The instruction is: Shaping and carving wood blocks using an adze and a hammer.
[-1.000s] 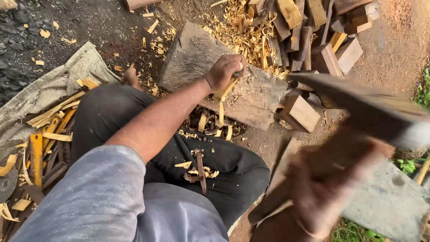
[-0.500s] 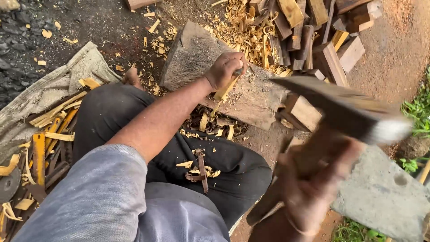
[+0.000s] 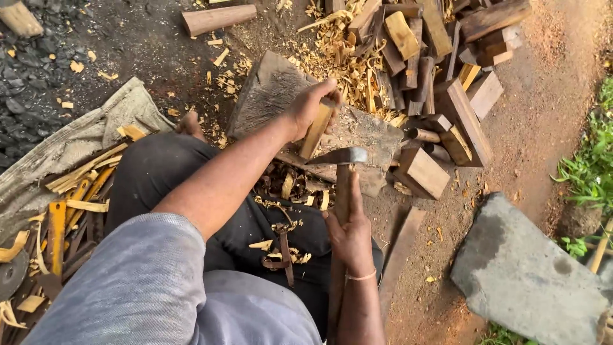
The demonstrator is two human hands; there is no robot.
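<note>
Already many pale shavings (image 3: 332,57) lie behind the chopping block (image 3: 281,96), and split strips (image 3: 70,198) pile left of it. On the block, the left hand (image 3: 310,108) clamps a yellow wood piece (image 3: 317,131) upright; the right hand (image 3: 348,233) grips the hatchet (image 3: 341,156) (blade beside the piece's lower end). Uncut blocks (image 3: 434,83) wait to the block's right.

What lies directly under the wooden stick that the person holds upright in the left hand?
The wooden stick stands on a grey chopping block. The left hand covers its top; the axe head meets its lower end, hiding the contact point.
</note>
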